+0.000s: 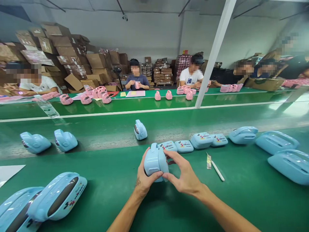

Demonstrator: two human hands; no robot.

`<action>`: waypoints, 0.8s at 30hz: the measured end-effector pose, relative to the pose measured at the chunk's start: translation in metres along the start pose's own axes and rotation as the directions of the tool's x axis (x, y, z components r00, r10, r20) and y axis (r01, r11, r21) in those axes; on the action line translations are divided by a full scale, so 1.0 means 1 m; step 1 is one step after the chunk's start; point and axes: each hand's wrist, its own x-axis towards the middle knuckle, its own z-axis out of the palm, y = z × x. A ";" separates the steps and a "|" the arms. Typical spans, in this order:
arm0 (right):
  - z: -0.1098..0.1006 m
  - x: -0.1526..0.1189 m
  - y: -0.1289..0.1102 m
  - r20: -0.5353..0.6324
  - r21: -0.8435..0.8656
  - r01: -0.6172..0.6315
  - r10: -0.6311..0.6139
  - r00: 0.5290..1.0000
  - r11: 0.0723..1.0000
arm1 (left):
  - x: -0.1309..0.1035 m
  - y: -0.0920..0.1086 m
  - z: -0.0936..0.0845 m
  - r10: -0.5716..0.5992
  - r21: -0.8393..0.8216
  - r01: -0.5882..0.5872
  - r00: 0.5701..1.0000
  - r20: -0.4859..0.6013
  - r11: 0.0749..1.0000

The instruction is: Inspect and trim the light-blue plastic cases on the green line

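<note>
Between my two hands, above the green work surface, is a light blue plastic case (154, 161) with a rounded body and a handle on top. My left hand (145, 177) wraps its left side, the thumb lying along the lower front. My right hand (182, 170) grips the right edge between thumb and fingers; some of those fingertips are hidden behind the case. Just beyond it lie flat blue pieces printed with "Mickey" (185, 146) in a row. A thin white tool (217, 170) rests to the right, beside a small yellowish strip (209, 161).
More blue cases stand at the near left (58, 196), far left (35, 142) and right (289, 166). One blue case (140, 130) sits ahead on the belt (108, 124). A white post (214, 54) rises beyond. People across the line handle pink cases (169, 95); cardboard boxes are stacked behind.
</note>
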 end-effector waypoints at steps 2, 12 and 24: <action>0.001 0.000 0.001 -0.011 -0.051 0.022 -0.022 1.000 0.998 | -0.001 -0.003 0.000 -0.019 -0.048 0.020 1.000 0.007 0.999; -0.009 -0.003 -0.001 0.119 -0.180 0.223 -0.204 0.972 0.958 | -0.014 0.009 0.024 -0.223 -0.400 0.223 0.974 0.047 0.889; -0.018 -0.020 0.030 0.212 -0.161 0.222 -0.186 0.959 0.962 | -0.017 -0.001 0.028 -0.361 -0.464 0.395 0.918 0.165 0.793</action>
